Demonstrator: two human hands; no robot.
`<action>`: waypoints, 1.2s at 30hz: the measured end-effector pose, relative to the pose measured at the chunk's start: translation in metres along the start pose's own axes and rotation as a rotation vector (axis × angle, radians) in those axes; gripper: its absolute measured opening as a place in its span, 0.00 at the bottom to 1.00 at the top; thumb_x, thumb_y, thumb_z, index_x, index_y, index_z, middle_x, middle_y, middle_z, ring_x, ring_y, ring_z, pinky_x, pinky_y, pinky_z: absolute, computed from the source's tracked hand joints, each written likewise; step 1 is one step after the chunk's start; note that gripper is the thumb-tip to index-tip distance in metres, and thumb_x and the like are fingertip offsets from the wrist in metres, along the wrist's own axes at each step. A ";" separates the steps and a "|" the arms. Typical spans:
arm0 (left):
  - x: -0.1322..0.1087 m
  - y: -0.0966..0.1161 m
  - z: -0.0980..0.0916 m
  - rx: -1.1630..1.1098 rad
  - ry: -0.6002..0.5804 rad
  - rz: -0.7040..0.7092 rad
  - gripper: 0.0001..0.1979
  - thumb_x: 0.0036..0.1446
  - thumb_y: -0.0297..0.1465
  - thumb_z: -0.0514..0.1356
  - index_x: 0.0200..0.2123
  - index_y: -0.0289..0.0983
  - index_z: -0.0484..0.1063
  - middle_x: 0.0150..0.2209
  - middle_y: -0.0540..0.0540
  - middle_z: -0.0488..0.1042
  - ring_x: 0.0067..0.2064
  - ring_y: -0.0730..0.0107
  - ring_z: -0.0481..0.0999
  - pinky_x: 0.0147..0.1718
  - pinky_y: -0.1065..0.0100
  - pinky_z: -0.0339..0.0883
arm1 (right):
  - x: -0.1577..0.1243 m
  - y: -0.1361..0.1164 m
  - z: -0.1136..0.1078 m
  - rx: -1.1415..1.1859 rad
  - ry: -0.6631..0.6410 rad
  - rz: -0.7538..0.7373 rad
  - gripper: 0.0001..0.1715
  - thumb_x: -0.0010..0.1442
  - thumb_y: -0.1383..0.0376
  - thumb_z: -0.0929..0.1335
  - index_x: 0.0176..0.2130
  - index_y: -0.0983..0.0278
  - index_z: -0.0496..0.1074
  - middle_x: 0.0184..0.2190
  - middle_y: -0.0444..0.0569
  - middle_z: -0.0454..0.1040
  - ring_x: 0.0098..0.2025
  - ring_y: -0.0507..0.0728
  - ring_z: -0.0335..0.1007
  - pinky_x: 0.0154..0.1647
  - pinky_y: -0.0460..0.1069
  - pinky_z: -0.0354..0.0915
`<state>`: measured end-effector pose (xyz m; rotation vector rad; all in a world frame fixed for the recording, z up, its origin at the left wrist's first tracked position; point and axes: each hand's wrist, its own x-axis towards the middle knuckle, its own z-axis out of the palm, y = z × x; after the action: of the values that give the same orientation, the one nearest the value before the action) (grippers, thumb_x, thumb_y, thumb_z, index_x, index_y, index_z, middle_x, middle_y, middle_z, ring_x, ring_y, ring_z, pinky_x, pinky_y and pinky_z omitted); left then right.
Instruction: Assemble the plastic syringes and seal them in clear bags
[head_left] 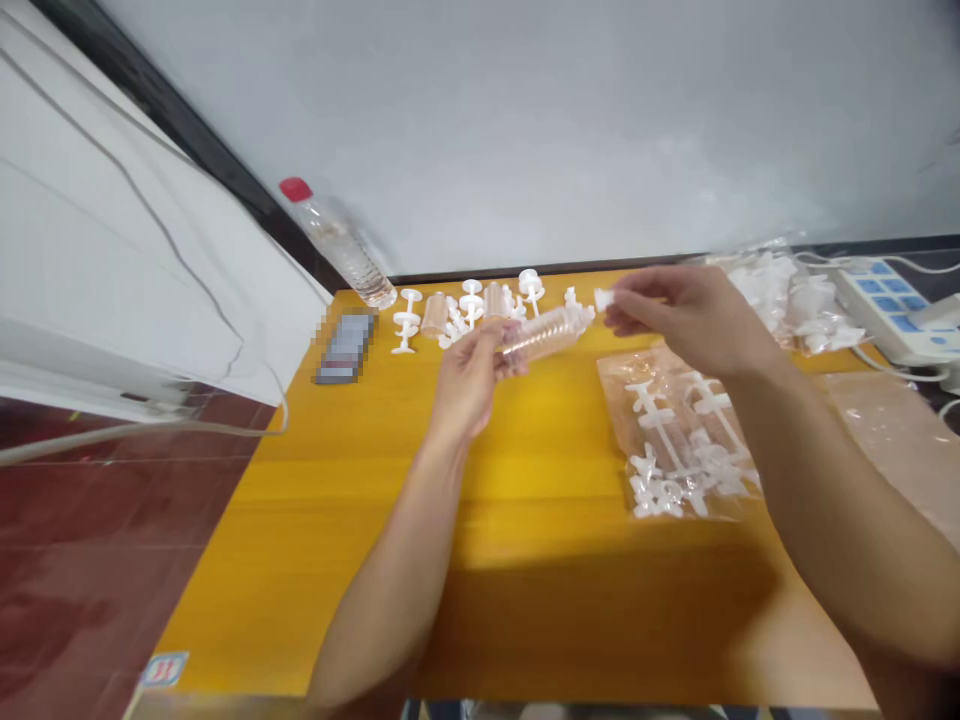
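Note:
My left hand [472, 375] is closed around the near end of a clear plastic tube [547, 335], which tilts up to the right above the table. A white fitting shows at the tube's far end. Beyond that end, my right hand [671, 312] pinches a small white plastic piece [603, 299], a short gap apart from the tube. Behind the tube stand white plungers [406, 322], a clear barrel [435, 315] and small white nozzles [454, 325] along the table's back. Below my right hand lies a clear bag [622, 400] with white plungers and star-shaped parts inside.
A water bottle [341, 250] with a red cap leans at the back left, near a blurred-out phone [345, 348]. At the right are bagged white parts [817, 310], a power strip [885, 300] with cables and a flat clear bag [892, 420]. A wall closes off the yellow table's [337, 540] back.

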<state>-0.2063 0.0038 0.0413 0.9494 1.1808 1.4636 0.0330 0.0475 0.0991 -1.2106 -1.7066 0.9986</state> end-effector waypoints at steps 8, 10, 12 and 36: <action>-0.077 -0.008 -0.026 -0.111 -0.178 -0.330 0.23 0.47 0.44 0.74 0.42 0.37 0.77 0.40 0.46 0.80 0.33 0.73 0.79 0.31 0.72 0.74 | -0.102 0.026 0.040 0.342 -0.037 0.106 0.21 0.57 0.49 0.76 0.38 0.63 0.79 0.33 0.48 0.81 0.36 0.55 0.79 0.46 0.53 0.78; -0.082 -0.008 -0.025 -0.043 -0.194 -0.266 0.24 0.46 0.43 0.76 0.42 0.37 0.77 0.36 0.49 0.78 0.31 0.75 0.77 0.29 0.74 0.72 | -0.106 0.031 0.042 0.404 -0.021 0.125 0.21 0.56 0.49 0.77 0.38 0.63 0.79 0.33 0.48 0.81 0.35 0.54 0.79 0.45 0.53 0.78; -0.085 -0.007 -0.025 0.015 -0.161 -0.200 0.22 0.49 0.45 0.74 0.40 0.36 0.77 0.29 0.52 0.75 0.27 0.77 0.73 0.24 0.76 0.68 | -0.109 0.035 0.042 0.437 -0.031 0.131 0.21 0.55 0.50 0.78 0.39 0.63 0.79 0.34 0.47 0.82 0.35 0.54 0.80 0.46 0.53 0.78; -0.086 -0.010 -0.033 0.201 -0.150 -0.102 0.17 0.48 0.39 0.75 0.41 0.43 0.81 0.30 0.51 0.78 0.25 0.75 0.73 0.27 0.71 0.73 | -0.118 0.046 0.055 0.445 -0.031 0.173 0.14 0.58 0.53 0.77 0.38 0.60 0.79 0.29 0.46 0.82 0.32 0.54 0.81 0.39 0.51 0.79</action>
<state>-0.2179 -0.0863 0.0250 1.0989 1.2629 1.1880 0.0237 -0.0634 0.0179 -1.0594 -1.3196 1.4186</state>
